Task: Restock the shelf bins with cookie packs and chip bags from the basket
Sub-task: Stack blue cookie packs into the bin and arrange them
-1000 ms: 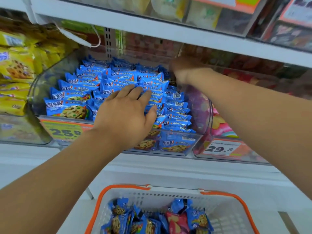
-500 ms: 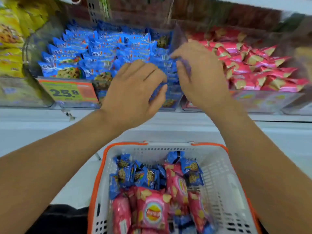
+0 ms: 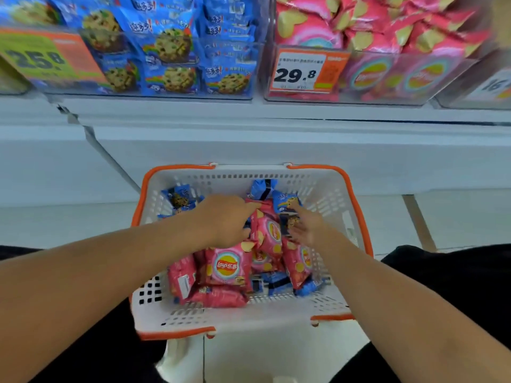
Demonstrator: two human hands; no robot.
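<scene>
A white basket with an orange rim (image 3: 357, 205) holds pink chip bags (image 3: 226, 268) and blue cookie packs (image 3: 179, 199). My left hand (image 3: 224, 219) reaches into it, fingers and thumb spread on either side of the top corner of an upright chip bag (image 3: 270, 234). Blurred, my right hand (image 3: 307, 226) has its fingers spread and touches a blue cookie pack (image 3: 285, 203) at the basket's far side. On the shelf above stand a clear bin of blue cookie packs (image 3: 171, 51) and a clear bin of pink chip bags (image 3: 387, 37).
Price tags sit on the bin fronts, 25.8 (image 3: 41, 58) on the left and 29.8 (image 3: 301, 73) on the right. A white shelf ledge (image 3: 249, 134) runs between the bins and the basket. Another bin's corner (image 3: 486, 87) shows at far right. Dark trouser legs (image 3: 448, 277) flank the basket.
Both hands have left the blue cookie bin on the shelf and dropped into the basket. The view has tilted down.
</scene>
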